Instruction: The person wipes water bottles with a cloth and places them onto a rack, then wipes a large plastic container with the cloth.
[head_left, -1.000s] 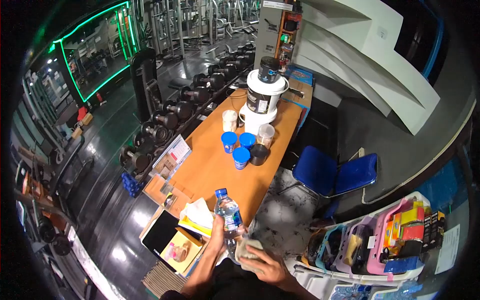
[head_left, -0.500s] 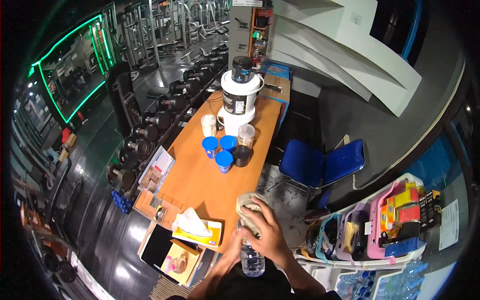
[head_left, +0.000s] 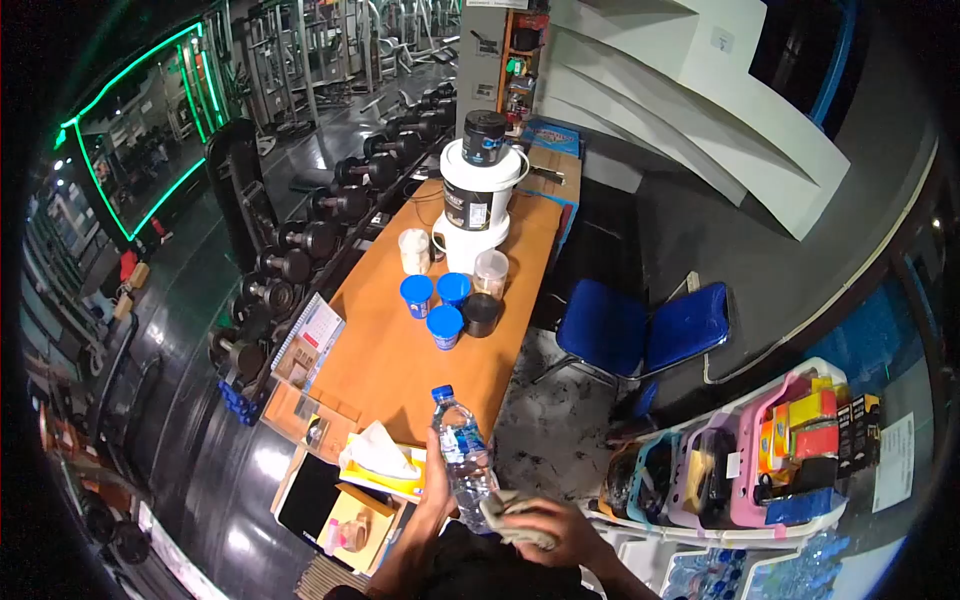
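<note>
A clear plastic water bottle (head_left: 464,452) with a blue cap and blue label leans in front of me, cap up and toward the table. My left hand (head_left: 437,486) is wrapped round its left side. In my right hand (head_left: 562,528) is a crumpled beige cloth (head_left: 517,516), held against the lower right side of the bottle. A yellow tissue box (head_left: 405,478) stands just left of my left hand, a white tissue sticking out.
Blue-lidded tubs (head_left: 444,326), clear jars and stacked white buckets (head_left: 478,190) stand farther along the wooden table (head_left: 385,350). A blue chair (head_left: 605,325) and plastic baskets (head_left: 750,450) are at right. Dumbbells (head_left: 290,265) line the left.
The cloth has moved from the bottle's top down to its lower side with my right hand. The bottle has tilted, and its blue cap is now uncovered.
</note>
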